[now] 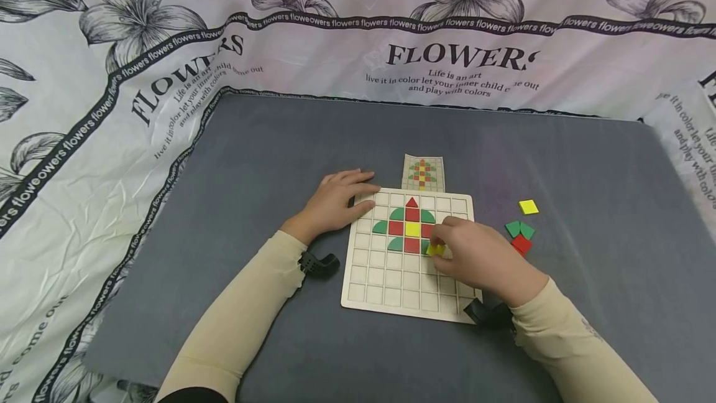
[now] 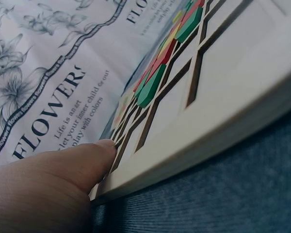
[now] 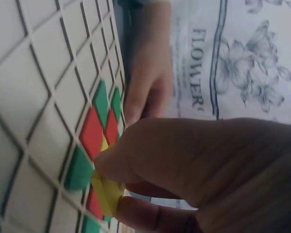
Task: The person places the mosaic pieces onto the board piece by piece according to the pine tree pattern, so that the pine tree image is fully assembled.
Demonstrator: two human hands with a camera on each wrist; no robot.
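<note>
A pale wooden grid board (image 1: 391,282) lies on the table, its upper half bearing a pattern of red squares (image 1: 396,228), green rounded pieces (image 1: 380,227), a yellow square (image 1: 412,229) and a red triangle (image 1: 412,203). My right hand (image 1: 483,260) pinches a yellow tile (image 3: 106,196) between thumb and finger, just over the board near a green piece at the pattern's lower right. My left hand (image 1: 338,201) rests at the board's upper left corner, fingers extended, thumb (image 2: 99,155) on the rim. Beyond the board lies a small pattern card (image 1: 423,173).
Right of the board lie another yellow tile (image 1: 528,206), two green pieces (image 1: 526,230) and a red piece (image 1: 521,244). A grey mat (image 1: 268,160) covers the table, with flower-printed cloth (image 1: 330,55) around it. Each wrist wears a black camera mount (image 1: 319,264).
</note>
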